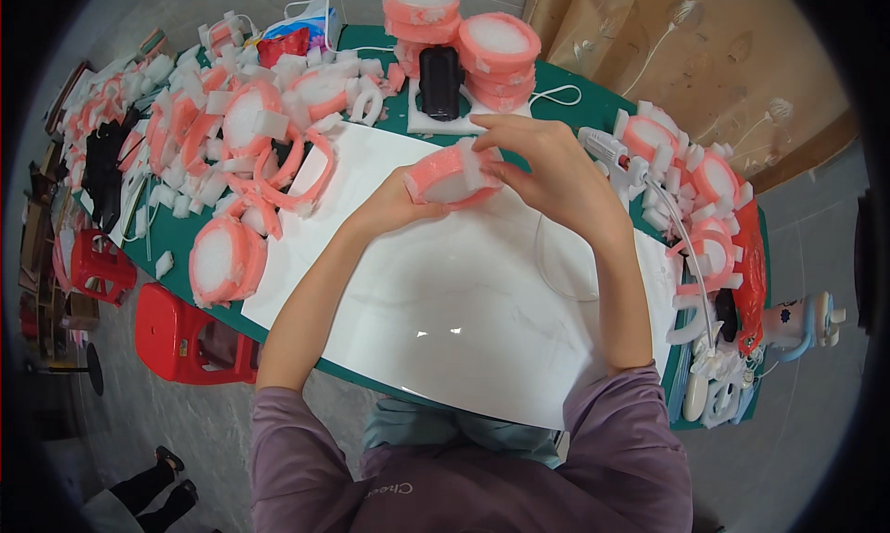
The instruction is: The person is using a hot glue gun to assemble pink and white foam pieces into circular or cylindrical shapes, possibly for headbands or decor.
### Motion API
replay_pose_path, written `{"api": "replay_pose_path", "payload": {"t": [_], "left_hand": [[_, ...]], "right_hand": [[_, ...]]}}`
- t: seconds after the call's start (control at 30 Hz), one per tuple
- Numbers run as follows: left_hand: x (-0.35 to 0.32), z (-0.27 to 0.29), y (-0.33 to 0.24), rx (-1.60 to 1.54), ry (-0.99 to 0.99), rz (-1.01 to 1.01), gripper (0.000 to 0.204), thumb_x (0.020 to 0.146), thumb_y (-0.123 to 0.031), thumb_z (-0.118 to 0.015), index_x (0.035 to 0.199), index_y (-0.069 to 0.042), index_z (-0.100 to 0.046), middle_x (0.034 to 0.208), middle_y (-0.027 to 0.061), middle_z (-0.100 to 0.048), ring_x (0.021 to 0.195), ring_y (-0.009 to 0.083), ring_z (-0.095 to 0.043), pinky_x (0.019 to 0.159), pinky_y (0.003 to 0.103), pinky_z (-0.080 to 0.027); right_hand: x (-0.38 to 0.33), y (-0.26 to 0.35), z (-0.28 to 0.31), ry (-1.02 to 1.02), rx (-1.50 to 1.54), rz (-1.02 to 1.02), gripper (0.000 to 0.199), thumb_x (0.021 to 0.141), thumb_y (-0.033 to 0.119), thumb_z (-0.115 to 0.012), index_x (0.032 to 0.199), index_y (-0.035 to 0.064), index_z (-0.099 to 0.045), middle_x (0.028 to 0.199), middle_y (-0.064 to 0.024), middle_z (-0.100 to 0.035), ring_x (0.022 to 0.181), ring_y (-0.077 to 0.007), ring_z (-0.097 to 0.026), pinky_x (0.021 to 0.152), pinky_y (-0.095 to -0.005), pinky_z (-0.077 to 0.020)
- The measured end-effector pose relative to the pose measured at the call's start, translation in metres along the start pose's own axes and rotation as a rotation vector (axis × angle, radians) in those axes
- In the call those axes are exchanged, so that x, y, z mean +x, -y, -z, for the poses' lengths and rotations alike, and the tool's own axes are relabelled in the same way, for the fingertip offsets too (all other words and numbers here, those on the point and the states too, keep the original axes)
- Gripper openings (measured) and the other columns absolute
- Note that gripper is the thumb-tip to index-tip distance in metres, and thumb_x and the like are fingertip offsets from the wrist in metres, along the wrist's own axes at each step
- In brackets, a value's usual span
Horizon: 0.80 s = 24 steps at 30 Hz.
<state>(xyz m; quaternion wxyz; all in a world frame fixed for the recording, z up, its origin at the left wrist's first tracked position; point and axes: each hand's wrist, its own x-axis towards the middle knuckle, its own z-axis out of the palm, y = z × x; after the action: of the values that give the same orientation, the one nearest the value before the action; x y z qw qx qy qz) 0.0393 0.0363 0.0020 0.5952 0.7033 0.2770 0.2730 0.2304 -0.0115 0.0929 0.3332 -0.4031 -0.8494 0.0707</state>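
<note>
In front of me, above the white sheet, I hold a round pink foam piece with a white foam centre. My left hand is closed around its left and lower side, the thumb along the near edge. At its right side stands a small white foam block. My right hand pinches at this block with thumb and fingers, the index finger arched over the top. The fingertips partly cover where block and pink rim meet.
A glossy white board lies on the green table. Pink and white foam pieces heap up at the left. Stacked foam discs stand behind a black phone-like object. A white glue gun and cord lie right; a red stool stands left.
</note>
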Motion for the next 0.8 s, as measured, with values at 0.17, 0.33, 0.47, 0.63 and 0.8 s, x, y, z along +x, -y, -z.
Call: {"api": "replay_pose_path", "payload": {"t": [0.17, 0.33, 0.47, 0.63, 0.8], "left_hand": [[-0.002, 0.003, 0.009, -0.252, -0.106, -0.017, 0.062, 0.064, 0.005, -0.058, 0.122, -0.005, -0.038, 0.114, 0.0078, -0.050, 0.107, 0.0181, -0.049, 0.091, 0.031, -0.040], [0.000, 0.006, 0.013, -0.250, -0.125, 0.071, 0.062, 0.062, 0.009, -0.055, 0.121, -0.001, -0.037, 0.115, 0.0093, -0.049, 0.108, 0.0194, -0.048, 0.093, 0.032, -0.039], [-0.001, 0.008, 0.016, -0.272, -0.113, 0.077, 0.061, 0.061, 0.009, -0.055, 0.120, -0.001, -0.039, 0.113, 0.0090, -0.050, 0.106, 0.0191, -0.050, 0.092, 0.032, -0.040], [-0.002, 0.006, 0.016, -0.229, -0.139, 0.082, 0.056, 0.061, 0.007, -0.058, 0.114, 0.000, -0.045, 0.107, 0.0079, -0.054, 0.099, 0.0172, -0.053, 0.088, 0.030, -0.042], [-0.003, 0.006, 0.020, -0.171, -0.159, 0.070, 0.050, 0.060, 0.005, -0.060, 0.109, 0.000, -0.050, 0.101, 0.0069, -0.058, 0.094, 0.0155, -0.055, 0.084, 0.029, -0.044]], "right_hand": [[0.010, -0.003, -0.029, -0.095, 0.104, -0.039, 0.019, 0.073, -0.001, -0.053, 0.092, -0.0022, -0.056, 0.095, -0.0184, -0.059, 0.084, -0.0336, -0.057, 0.077, -0.0370, -0.0445], [0.011, -0.014, -0.043, -0.168, 0.026, 0.009, 0.028, 0.074, -0.004, -0.049, 0.100, -0.0005, -0.058, 0.103, -0.0158, -0.059, 0.095, -0.0290, -0.058, 0.082, -0.0298, -0.0449], [0.009, -0.018, -0.054, -0.272, 0.122, -0.042, 0.025, 0.072, -0.002, -0.049, 0.094, -0.0006, -0.061, 0.099, -0.0148, -0.061, 0.092, -0.0251, -0.060, 0.083, -0.0310, -0.0450], [0.003, -0.026, -0.080, -0.532, 0.163, -0.009, 0.018, 0.070, -0.001, -0.052, 0.085, -0.0003, -0.062, 0.089, -0.0143, -0.063, 0.090, -0.0270, -0.060, 0.089, -0.0404, -0.0416], [-0.001, -0.020, -0.092, -0.709, 0.091, 0.044, 0.026, 0.068, -0.005, -0.044, 0.085, -0.0009, -0.063, 0.086, -0.0127, -0.064, 0.085, -0.0240, -0.062, 0.095, -0.0453, -0.0344]]}}
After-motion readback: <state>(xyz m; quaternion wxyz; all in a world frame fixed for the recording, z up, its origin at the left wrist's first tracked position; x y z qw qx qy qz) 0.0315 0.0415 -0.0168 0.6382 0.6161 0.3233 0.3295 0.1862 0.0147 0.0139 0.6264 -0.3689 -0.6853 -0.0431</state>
